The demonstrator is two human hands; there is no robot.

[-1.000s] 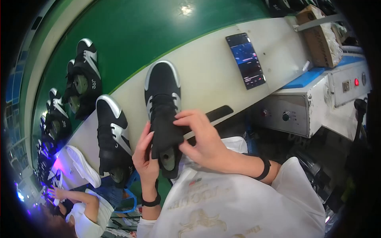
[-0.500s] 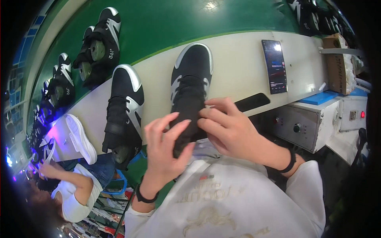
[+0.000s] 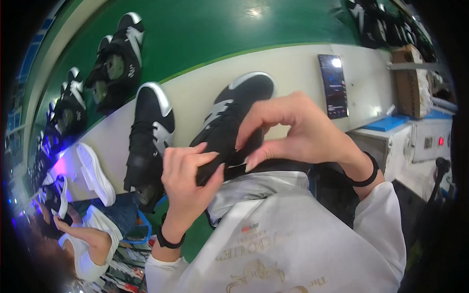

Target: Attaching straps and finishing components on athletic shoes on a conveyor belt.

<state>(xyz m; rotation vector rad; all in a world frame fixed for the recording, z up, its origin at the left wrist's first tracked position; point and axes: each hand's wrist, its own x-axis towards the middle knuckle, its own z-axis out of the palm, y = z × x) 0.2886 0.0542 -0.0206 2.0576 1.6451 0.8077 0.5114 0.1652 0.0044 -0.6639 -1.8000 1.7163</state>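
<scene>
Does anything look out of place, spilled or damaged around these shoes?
I see no spill or obvious damage. The lit phone seems slightly out of place, lying loose on the white bench near the handled black shoe.

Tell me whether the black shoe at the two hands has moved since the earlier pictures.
Yes. The black shoe has turned: its toe has swung rightward, closer to the phone on the table.
</scene>
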